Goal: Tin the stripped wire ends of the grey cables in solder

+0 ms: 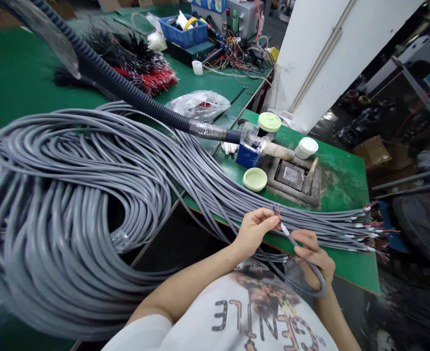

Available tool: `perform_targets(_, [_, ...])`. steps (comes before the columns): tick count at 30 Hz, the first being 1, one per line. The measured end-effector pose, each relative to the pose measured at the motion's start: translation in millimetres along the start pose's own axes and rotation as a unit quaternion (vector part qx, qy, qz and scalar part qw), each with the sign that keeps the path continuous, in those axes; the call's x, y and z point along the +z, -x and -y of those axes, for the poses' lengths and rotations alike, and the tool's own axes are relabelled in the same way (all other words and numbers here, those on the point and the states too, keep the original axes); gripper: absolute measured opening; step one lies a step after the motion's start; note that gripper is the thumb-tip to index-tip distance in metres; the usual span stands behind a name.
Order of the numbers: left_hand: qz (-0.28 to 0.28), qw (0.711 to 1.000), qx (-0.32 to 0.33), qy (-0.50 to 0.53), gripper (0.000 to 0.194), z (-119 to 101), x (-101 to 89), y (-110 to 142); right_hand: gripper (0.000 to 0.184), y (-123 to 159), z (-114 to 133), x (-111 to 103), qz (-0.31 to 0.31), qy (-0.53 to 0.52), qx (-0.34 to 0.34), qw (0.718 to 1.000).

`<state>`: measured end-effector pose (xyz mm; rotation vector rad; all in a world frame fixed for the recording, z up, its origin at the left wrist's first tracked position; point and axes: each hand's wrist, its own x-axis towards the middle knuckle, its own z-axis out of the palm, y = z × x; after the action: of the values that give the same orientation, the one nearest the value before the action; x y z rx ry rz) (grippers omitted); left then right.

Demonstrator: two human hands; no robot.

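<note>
My left hand [254, 230] pinches the thin coloured wires [276, 210] that stick out of the stripped end of a grey cable [311, 280]. My right hand [314, 253] grips that same cable just below the stripped end, and the cable loops down past my wrist. Both hands hover at the near edge of a small green table [346, 170]. A big bundle of grey cables [90, 195] runs from the left across the table, and its stripped ends [371, 229] fan out at the right.
A metal fixture [295, 178] sits on the small table with pale green lids [254, 179], a white cup [306, 147] and a black corrugated hose [134, 95] above. Red-black wire bunches [141, 63], a plastic bag [200, 105] and a blue bin [184, 31] lie on the far bench.
</note>
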<state>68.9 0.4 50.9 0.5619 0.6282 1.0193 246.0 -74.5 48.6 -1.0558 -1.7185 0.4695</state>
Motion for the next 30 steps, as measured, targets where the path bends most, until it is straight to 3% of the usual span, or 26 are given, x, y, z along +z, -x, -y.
perform_targets(9, [0.018,0.999,-0.019,0.021,0.020,-3.7,-1.0,0.6,0.050,0.2,7.8,5.5,0.012,0.015,-0.023,1.000])
perform_targets(14, [0.043,0.998,-0.040,-0.018,0.029,-3.4,-7.0,0.2,0.048,-1.2,13.4,8.3,0.022,0.053,-0.035,0.998])
perform_targets(18, [0.031,0.998,-0.044,-0.025,0.019,-4.8,-7.2,1.9,0.048,2.0,14.9,8.8,0.024,0.076,-0.044,0.996])
perform_targets(22, [0.025,0.998,-0.048,0.018,0.023,-6.9,-4.0,4.0,0.048,6.3,13.1,8.2,0.047,0.100,-0.068,0.992])
perform_targets(27, [0.090,0.988,-0.113,0.051,0.030,-2.5,2.3,2.5,0.042,16.7,19.0,4.9,0.079,0.133,-0.084,0.984])
perform_targets(30, [0.124,0.984,-0.118,-0.037,0.028,0.2,4.0,0.1,0.049,41.6,31.3,-16.6,0.060,0.202,-0.071,0.975])
